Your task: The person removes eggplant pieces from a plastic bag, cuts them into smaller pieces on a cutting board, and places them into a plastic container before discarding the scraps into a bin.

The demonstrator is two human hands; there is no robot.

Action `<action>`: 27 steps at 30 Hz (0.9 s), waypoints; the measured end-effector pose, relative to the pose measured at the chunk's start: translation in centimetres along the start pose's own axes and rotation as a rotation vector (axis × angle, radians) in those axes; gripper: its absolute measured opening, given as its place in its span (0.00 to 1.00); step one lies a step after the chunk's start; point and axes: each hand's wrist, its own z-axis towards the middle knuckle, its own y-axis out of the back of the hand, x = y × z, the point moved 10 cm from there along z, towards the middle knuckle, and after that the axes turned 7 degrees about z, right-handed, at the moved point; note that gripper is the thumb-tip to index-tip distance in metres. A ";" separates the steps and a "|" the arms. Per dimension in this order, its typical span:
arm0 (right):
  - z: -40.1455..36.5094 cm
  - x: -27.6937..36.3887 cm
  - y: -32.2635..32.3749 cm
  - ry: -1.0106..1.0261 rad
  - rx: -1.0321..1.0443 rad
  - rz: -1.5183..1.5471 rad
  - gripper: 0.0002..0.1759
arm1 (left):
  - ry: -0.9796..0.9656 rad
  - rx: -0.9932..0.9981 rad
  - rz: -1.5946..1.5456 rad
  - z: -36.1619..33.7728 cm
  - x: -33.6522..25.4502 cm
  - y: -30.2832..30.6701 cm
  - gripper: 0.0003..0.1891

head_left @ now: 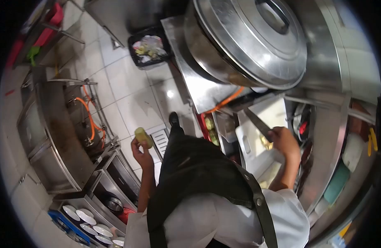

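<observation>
My left hand (141, 155) is held out over the tiled floor, its fingers closed around a short, pale green vegetable piece (143, 137) shaped like a cylinder. In my right hand (286, 144) is a kitchen knife (258, 124), gripped by its handle, the broad blade pointing up and left across a white cutting board (275, 110). Small yellowish scraps (265, 143) lie on the board just below the blade. Below my right wrist, pale cut pieces (270, 175) show partly behind the forearm.
A large lidded steel pot (250, 39) stands beyond the board on a steel surface. A black bin (150, 50) with scraps sits on the floor. An orange hose (224, 101) runs under the pot. White dishes (86, 216) stand at lower left, near a steel counter (62, 136).
</observation>
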 end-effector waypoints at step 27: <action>-1.1 -16.5 -8.7 -0.289 0.278 1.149 0.07 | -0.045 0.172 -0.047 1.8 -3.3 -7.0 0.16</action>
